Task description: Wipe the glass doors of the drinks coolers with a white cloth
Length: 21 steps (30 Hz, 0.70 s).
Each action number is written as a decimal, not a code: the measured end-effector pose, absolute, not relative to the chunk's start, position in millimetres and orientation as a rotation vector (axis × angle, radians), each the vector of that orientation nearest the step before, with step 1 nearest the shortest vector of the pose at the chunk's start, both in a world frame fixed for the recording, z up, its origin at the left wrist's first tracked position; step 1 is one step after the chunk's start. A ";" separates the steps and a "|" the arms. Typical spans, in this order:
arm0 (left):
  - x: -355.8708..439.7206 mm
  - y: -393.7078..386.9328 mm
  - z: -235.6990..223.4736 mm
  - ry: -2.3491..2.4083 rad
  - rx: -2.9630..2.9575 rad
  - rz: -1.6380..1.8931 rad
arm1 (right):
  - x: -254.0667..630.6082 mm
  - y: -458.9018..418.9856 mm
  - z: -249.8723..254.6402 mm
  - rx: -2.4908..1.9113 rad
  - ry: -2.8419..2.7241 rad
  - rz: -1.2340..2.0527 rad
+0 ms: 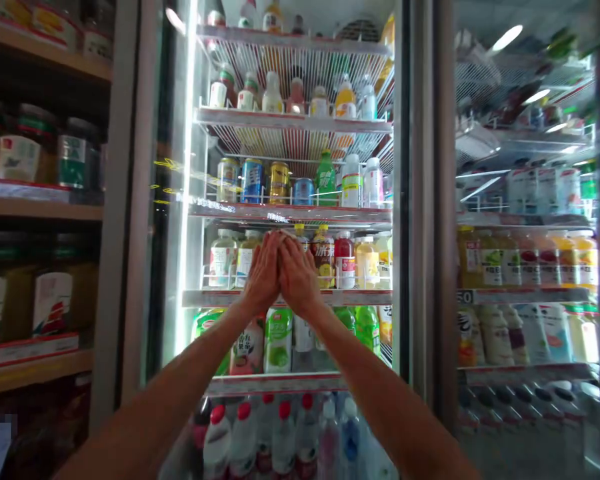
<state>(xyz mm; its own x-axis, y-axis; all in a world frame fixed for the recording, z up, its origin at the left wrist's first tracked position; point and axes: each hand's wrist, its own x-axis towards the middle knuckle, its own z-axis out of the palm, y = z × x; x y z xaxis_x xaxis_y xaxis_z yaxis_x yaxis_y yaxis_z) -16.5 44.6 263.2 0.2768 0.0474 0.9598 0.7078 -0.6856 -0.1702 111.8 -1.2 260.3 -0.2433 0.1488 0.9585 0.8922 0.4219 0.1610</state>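
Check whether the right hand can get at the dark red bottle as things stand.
Probably not: the dark red bottle shows to the right of the right hand, but reflections suggest closed glass in between.

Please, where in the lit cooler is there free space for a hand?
Above the short blue can, between the gold can and the green bottle, there is open height. The red-capped bottles at the bottom stand crowded. Depth is unclear.

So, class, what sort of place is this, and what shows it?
Probably a small shop or supermarket: a lit cooler packed with bottled and canned drinks, wooden shelves of jars, and price strips along the shelf edges.
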 end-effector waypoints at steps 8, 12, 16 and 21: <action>-84.5 62.4 249.1 -0.777 -1.699 -1.476 | 67.5 11.8 283.0 -1.018 -1.615 -1.011; -81.5 62.3 246.6 -0.817 -1.653 -1.406 | 143.9 14.7 294.2 -0.976 -1.493 -1.211; -75.8 61.4 243.8 -0.830 -1.612 -1.456 | 258.1 8.4 315.7 -1.057 -0.907 -1.130; -71.2 61.0 242.9 -0.838 -1.587 -1.511 | 224.5 10.4 310.8 -1.049 -0.967 -1.114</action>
